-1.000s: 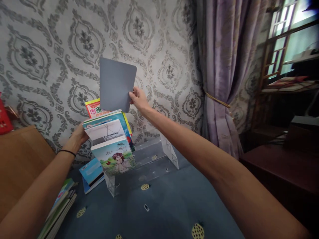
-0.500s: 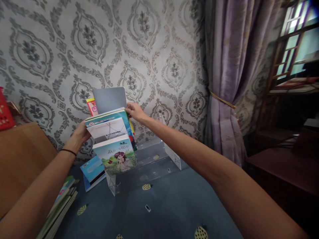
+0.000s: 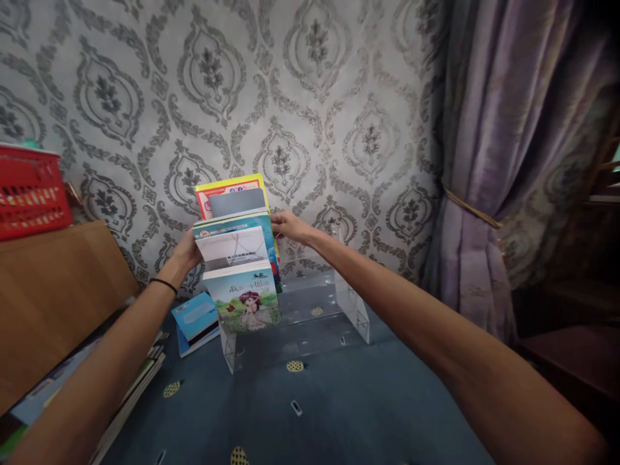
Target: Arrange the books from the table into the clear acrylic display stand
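Note:
A clear plastic book rack stands on the dark blue cloth, with several books upright in its left end. At the front is a thin book with a cartoon girl on its cover. Stepped up behind it are a white-and-grey book, a teal book, a plain grey book and a yellow-edged red book. My left hand is closed at the left edge of the rear books. My right hand pinches their right edge near the top. Fingertips are partly hidden.
A blue booklet lies left of the rack. More books are stacked at the left under my forearm. A red basket sits on a wooden box. Patterned wallpaper rises behind; a tied purple curtain hangs right.
The grey book has sunk lower behind the teal book, and more of the yellow-edged red book shows above it. Both hands remain at the books' sides. The view has turned left.

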Demonstrator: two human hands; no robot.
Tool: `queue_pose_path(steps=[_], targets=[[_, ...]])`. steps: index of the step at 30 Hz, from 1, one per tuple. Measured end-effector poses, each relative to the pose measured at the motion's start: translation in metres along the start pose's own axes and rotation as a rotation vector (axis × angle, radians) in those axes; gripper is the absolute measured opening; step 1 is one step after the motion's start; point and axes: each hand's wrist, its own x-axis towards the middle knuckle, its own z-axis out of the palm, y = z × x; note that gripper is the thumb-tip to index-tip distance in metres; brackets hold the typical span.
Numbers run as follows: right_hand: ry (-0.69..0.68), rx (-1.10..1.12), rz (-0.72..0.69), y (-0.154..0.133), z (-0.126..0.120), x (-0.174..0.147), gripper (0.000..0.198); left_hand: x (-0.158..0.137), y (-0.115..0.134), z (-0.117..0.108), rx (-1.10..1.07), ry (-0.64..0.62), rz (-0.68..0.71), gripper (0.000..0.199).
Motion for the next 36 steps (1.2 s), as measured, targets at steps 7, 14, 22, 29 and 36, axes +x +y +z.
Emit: queue_pose_path(steps=[7,14,22,29,36], targets=[[-0.13,0.019,0.025,0.0,0.003,0.0,0.028,-0.001,-0.003,-0.003,-0.019,-0.054,-0.002,0.03],[-0.151,-0.032,0.061,0.002,-0.005,0.006,0.027,-0.002,-0.003,-0.004,-0.036,-0.07,0.003,0.03],[-0.17,-0.075,0.072,-0.001,-0.005,0.01,0.018,0.004,-0.01,-0.016,-0.001,-0.111,0.071,0.022],[-0.151,-0.132,0.041,0.0,-0.005,0.009,0.013,0.007,-0.014,-0.026,0.032,-0.103,0.068,0.019],[-0.074,-0.166,0.003,0.009,-0.002,0.002,0.019,0.008,-0.014,-0.024,-0.007,-0.102,0.066,0.02]])
